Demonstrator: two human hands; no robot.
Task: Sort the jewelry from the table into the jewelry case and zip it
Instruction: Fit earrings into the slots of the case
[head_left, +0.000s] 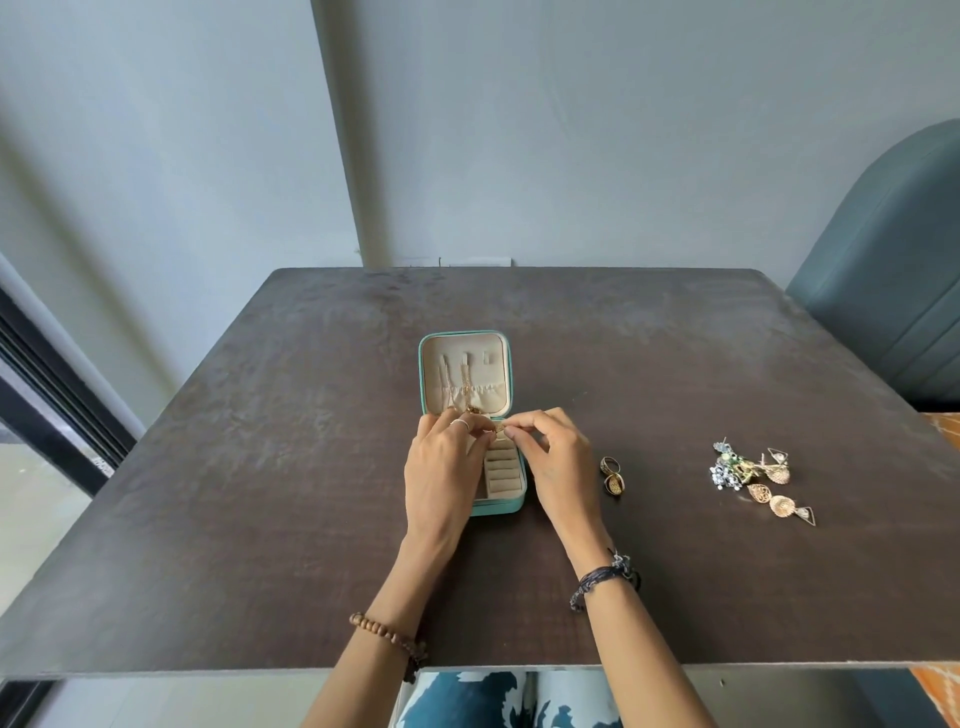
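Observation:
A small teal jewelry case (511, 364) lies open in the middle of the dark table (260, 467), its beige lid flat at the back. Gold chains (465, 387) hang in the lid's pocket. My left hand (441, 467) and my right hand (556, 457) meet over the case's hinge, and together they pinch a small gold piece (498, 428) between their fingertips. The left hand covers the left half of the case's base. Beige ring rolls (503, 470) show in the right half.
Two gold rings (612, 474) lie just right of my right hand. Farther right sits a cluster of earrings (753, 470), and a gold earring pair (779, 503) lies in front of it. A blue-grey chair (893, 291) stands at the table's right rear corner.

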